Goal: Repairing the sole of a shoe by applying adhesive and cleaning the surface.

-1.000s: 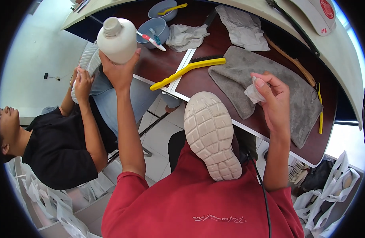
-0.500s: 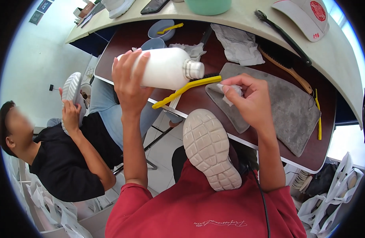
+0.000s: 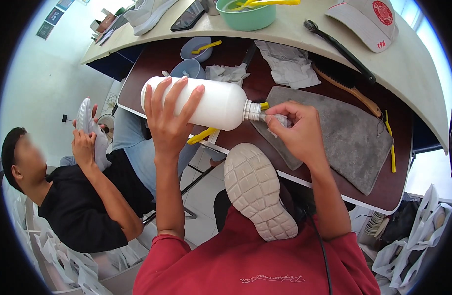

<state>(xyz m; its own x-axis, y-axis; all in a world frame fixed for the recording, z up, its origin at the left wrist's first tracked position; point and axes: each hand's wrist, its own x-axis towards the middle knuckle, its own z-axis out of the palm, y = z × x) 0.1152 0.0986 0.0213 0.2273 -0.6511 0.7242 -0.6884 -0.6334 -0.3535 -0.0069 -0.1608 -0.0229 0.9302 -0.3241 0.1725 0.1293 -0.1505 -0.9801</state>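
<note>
A white plastic bottle (image 3: 213, 104) lies tilted on its side in the air, with my left hand (image 3: 169, 115) wrapped round its body. Its uncapped neck points right and meets a crumpled white tissue (image 3: 280, 121), which my right hand (image 3: 297, 128) pinches between thumb and fingers. Behind the bottle, a yellow-handled brush (image 3: 202, 136) is mostly hidden; only its two ends show. Below, a shoe (image 3: 255, 189) rests sole up on my lap, its beige tread facing me. A grey cloth (image 3: 334, 135) is spread on the dark red table beyond my right hand.
Two bluish bowls (image 3: 189, 68) and crumpled white paper (image 3: 287, 64) are on the table. A wooden-handled brush (image 3: 349, 91) lies beside the cloth. The pale shelf (image 3: 285, 35) holds a green basin (image 3: 248, 18), black brush (image 3: 341, 51) and cap (image 3: 366, 24). At left, a person (image 3: 88, 201) handles a shoe.
The bottle has turned more level and its mouth has come against the tissue in my right hand. It now covers most of the yellow brush. The seated person's shoe has shifted slightly.
</note>
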